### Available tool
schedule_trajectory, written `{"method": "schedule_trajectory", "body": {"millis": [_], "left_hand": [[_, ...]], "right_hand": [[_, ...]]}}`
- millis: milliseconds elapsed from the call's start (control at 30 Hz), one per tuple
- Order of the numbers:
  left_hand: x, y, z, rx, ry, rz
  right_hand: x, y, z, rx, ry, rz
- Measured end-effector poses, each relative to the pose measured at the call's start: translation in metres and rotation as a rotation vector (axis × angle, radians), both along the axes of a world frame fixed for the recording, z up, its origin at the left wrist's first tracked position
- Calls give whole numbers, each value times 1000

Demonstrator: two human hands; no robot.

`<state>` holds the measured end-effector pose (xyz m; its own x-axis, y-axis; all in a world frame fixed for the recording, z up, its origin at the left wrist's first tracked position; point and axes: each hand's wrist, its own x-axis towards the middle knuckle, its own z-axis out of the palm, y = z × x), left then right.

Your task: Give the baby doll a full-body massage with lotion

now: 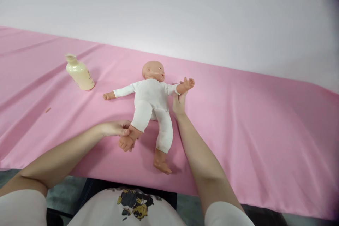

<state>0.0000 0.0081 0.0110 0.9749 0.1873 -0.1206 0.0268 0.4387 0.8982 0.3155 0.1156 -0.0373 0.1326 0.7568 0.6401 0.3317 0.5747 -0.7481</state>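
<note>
A baby doll (152, 95) with a white cloth body and bare plastic head, hands and feet lies on its back on the pink cloth. Its head points away from me, turned to the right. My left hand (118, 129) is closed around the doll's lower leg just above the foot, thumb on top, and that leg is lifted a little. My right hand (180, 104) is at the doll's arm on the right side, closed about it from below near the wrist. The doll's forearm hides part of those fingers.
The pink cloth (254, 130) covers the table up to a white wall (169, 10). A pale yellow pump bottle (81, 74) stands left of the doll. A small brownish strip (48, 110) lies on the cloth at the left.
</note>
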Motion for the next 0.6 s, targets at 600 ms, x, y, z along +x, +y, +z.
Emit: {"method": "schedule_trajectory", "body": {"millis": [600], "left_hand": [[18, -10, -22, -113, -94, 261]], "right_hand": [[-8, -9, 1, 123, -568, 108]]}}
